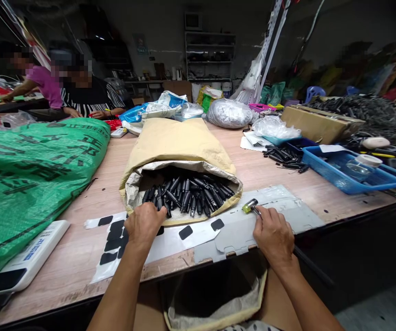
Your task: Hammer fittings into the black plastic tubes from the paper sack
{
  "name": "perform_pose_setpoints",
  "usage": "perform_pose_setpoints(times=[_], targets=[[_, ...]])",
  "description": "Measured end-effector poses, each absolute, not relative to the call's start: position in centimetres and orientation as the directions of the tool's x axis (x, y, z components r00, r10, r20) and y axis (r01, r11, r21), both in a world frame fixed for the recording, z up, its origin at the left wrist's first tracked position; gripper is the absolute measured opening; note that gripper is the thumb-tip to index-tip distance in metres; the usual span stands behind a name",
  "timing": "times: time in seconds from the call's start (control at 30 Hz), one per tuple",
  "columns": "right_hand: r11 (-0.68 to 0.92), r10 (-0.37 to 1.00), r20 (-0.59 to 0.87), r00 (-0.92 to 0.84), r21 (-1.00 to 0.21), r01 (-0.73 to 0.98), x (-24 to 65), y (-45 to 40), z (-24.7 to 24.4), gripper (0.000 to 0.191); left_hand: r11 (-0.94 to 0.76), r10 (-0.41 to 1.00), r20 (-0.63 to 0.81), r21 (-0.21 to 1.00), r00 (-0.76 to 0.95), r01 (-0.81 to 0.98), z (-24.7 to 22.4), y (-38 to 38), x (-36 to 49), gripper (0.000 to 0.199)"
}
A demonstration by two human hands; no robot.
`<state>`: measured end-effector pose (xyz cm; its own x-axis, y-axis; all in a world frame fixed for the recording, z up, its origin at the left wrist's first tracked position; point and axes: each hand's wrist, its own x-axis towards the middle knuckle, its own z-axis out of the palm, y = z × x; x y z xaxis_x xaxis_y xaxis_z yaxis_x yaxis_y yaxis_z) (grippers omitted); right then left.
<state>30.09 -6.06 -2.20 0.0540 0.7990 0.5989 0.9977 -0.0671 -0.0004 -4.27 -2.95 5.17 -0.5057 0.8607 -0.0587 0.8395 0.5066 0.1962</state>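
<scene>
A paper sack (180,138) lies on its side with its mouth towards me, full of black pen-like plastic parts (193,195). At the left of its lower lip, my left hand (145,223) is closed; whatever its fingers may hold is hidden. In my right hand (275,234) is the handle of a small hammer (250,205) with a metal head and a yellow-green face. The hammer is over a grey cardboard sheet (284,216). Under and beside my left hand, white backing sheets carry black rounded stickers (185,232).
A green woven sack (39,161) and a white device (32,257) stand left. To the right are loose black parts (284,156) and a blue basket (342,172). Below the table edge gapes another paper sack (215,317). Two people sit at the back left.
</scene>
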Motion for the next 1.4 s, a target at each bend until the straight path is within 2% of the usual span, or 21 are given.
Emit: perform_pose_setpoints(times=[0.1,0.17,0.23,0.3,0.4,0.47,0.57,0.7,0.83,0.93,1.07,1.13,1.23,1.3,1.4], targets=[[-0.075,0.795,0.603,0.06,0.0,0.997,30.0,-6.1,-2.2,0.029,0.528,0.849,-0.093,0.196,-0.52,0.826,5.2,-3.0,-4.5,0.035],[-0.074,0.795,0.604,0.06,-0.002,0.997,30.0,-6.1,-2.2,0.029,0.523,0.849,-0.059,0.227,-0.524,0.822,5.1,-3.4,-4.5,0.031],[-0.066,0.796,0.603,0.056,-0.005,0.998,30.0,-6.1,-2.2,0.029,0.495,0.852,0.033,0.278,-0.523,0.823,5.1,-4.3,-4.5,0.027],[-0.062,0.798,0.6,0.054,-0.008,0.998,30.0,-6.1,-2.2,0.028,0.394,0.865,0.179,0.339,-0.47,0.854,5.0,-5.5,-4.3,0.024],[-0.061,0.8,0.597,0.053,-0.007,0.998,29.9,-6.1,-2.1,0.027,0.038,0.931,0.314,0.426,-0.188,0.904,4.8,-7.3,-3.5,0.021],[-0.061,0.8,0.598,0.053,-0.007,0.998,29.9,-6.1,-2.0,0.027,-0.21,0.954,0.289,0.458,0.079,0.864,4.3,-8.2,-2.5,0.018],[-0.056,0.8,0.597,0.054,-0.015,0.998,29.9,-6.2,-1.9,0.027,-0.355,0.935,0.191,0.45,0.301,0.819,3.4,-8.7,-0.9,0.013],[-0.052,0.806,0.589,0.06,-0.03,0.998,29.8,-6.3,-1.8,0.028,-0.338,0.941,0.178,0.454,0.287,0.825,2.4,-8.5,0.3,0.01],[-0.055,0.828,0.554,0.088,-0.076,0.996,30.1,-6.3,-1.8,0.029,-0.339,0.941,0.218,0.592,0.26,0.732,1.7,-7.9,0.6,0.011],[-0.003,0.841,0.53,0.108,-0.195,0.981,30.6,-6.3,-1.5,0.029,-0.301,0.952,0.185,0.704,0.243,0.644,1.3,-7.4,0.6,0.008],[0.147,0.803,0.575,0.155,-0.444,0.884,29.8,-7.3,0.0,0.03,-0.26,0.962,0.15,0.755,0.226,0.602,1.1,-7.2,0.5,0.01],[0.289,0.798,0.592,0.114,-0.542,0.789,28.3,-8.3,1.1,0.029,-0.253,0.963,0.142,0.765,0.228,0.592,1.1,-7.2,0.5,0.011],[0.461,0.821,0.569,-0.036,-0.625,0.63,25.4,-10.0,2.2,0.028,-0.24,0.966,0.133,0.776,0.22,0.584,1.0,-7.3,0.4,0.01],[0.515,0.83,0.54,-0.142,-0.643,0.567,23.5,-10.9,2.5,0.03,-0.236,0.968,0.136,0.779,0.211,0.58,0.8,-7.3,0.4,0.011],[0.529,0.836,0.501,-0.224,-0.629,0.57,21.7,-11.4,2.5,0.035,-0.229,0.97,0.132,0.787,0.206,0.572,0.5,-7.1,0.4,0.012]])
